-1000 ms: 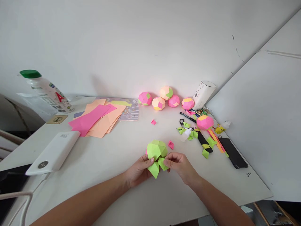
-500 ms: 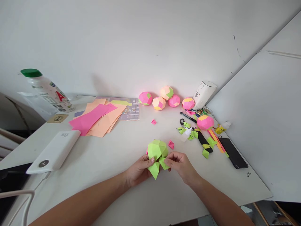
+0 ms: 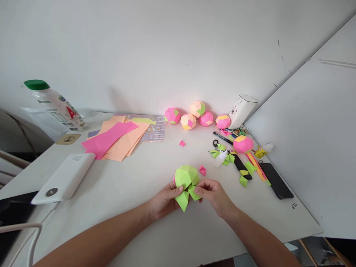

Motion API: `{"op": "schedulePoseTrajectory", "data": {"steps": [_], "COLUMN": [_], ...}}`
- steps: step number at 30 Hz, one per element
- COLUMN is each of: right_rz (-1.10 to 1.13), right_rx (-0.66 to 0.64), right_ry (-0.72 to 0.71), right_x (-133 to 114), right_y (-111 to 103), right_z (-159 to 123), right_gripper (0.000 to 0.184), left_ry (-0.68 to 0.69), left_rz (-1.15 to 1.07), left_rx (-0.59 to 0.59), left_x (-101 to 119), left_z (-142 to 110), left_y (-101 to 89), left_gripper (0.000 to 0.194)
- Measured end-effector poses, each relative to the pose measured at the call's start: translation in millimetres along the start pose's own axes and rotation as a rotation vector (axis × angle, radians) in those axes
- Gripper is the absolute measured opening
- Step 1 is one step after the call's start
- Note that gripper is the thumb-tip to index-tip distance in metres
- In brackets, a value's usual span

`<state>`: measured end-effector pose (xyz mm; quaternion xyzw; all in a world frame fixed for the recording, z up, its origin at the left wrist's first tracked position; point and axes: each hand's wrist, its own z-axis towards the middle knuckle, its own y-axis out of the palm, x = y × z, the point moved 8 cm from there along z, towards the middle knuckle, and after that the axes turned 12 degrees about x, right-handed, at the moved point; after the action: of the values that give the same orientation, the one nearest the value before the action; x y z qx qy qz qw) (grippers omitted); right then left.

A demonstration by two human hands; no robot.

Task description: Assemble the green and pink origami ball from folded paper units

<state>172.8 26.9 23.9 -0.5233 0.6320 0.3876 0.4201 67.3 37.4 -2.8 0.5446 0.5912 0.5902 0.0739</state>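
Observation:
A partly built green paper ball (image 3: 186,177) rests on the white table (image 3: 133,193) just in front of me. My left hand (image 3: 164,200) is closed on its lower left side, thumb pressed on a green flap. My right hand (image 3: 213,196) pinches a small green folded piece (image 3: 194,193) against the ball's underside. A pointed green flap hangs between both hands. A small pink folded piece (image 3: 202,170) lies just right of the ball.
Several pink-and-orange paper balls (image 3: 194,115) sit at the back by the wall, one more (image 3: 243,144) among pens, glue and green pieces at right. A black phone (image 3: 276,180) lies right, paper sheets (image 3: 118,139), a white power bank (image 3: 65,177) and a bottle (image 3: 55,105) left.

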Motion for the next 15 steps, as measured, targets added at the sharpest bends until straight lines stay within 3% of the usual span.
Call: {"op": "schedulePoseTrajectory", "data": {"steps": [5,9,15], "right_rz": [-0.001,-0.002,-0.024], "right_rx": [-0.006,-0.035,-0.053], "right_ry": [0.008,-0.018,-0.175], "right_x": [1.9,-0.1,-13.3], "right_y": [0.6,3.0,6.8], "right_z": [-0.3,-2.0,-8.4], "right_gripper": [0.029,0.027,0.022], "left_ry": [0.016,0.007,-0.010], "left_rz": [0.000,0.005,0.000], "left_rx": [-0.031,0.017,0.078], "left_x": [2.3,0.5,-3.4], "left_z": [-1.1,0.8,2.4], "left_y": [6.1,0.5,-10.0], "left_gripper": [0.027,0.026,0.022]}}
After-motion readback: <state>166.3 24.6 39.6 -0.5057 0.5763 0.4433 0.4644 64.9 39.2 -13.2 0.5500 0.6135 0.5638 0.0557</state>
